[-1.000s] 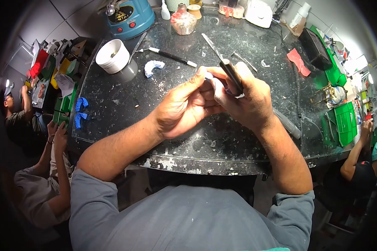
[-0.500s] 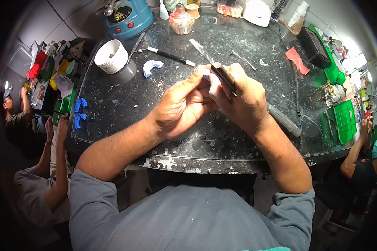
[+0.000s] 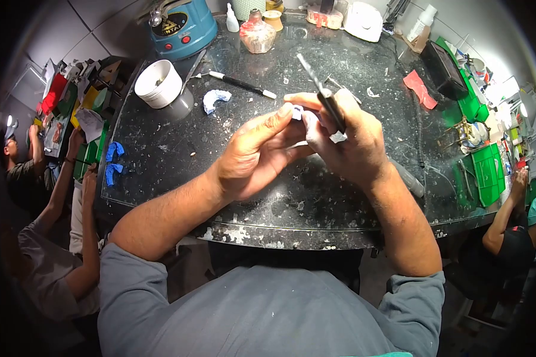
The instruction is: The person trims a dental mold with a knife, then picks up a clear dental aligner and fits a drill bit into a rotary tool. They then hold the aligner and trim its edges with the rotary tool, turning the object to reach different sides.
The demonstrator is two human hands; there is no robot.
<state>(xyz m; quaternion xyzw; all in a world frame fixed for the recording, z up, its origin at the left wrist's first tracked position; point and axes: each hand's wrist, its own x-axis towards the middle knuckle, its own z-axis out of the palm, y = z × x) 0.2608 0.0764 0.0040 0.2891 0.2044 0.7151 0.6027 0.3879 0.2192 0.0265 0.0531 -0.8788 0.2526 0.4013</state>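
Note:
My left hand [image 3: 251, 153] is closed, thumb and fingers pinching a small pale blue-white piece [image 3: 297, 111] with a notch in it. My right hand [image 3: 358, 140] is wrapped round the black handle of a knife [image 3: 332, 109], whose long metal blade points up and away to the left. The right thumb and fingertips also reach the small piece from its right side. Whitish dust coats the right thumb. Beyond the left hand lies a curved white-and-blue dental cast [image 3: 217, 101]. Part of a grey cylindrical handle [image 3: 408, 177] shows beside my right wrist.
A white round pot [image 3: 159, 85] and a black-and-white pen-like tool [image 3: 243, 85] lie to the left. Blue arch pieces [image 3: 114, 160] sit at the left edge. At the back are a blue machine [image 3: 181, 30] and a glass burner [image 3: 257, 34]. Red sheet [image 3: 420, 89] lies right. People work on both sides.
The knife has swung more upright, its tip moving right. My hands have turned slightly, so the small piece shows more. At left, a person's hand has risen toward the papers.

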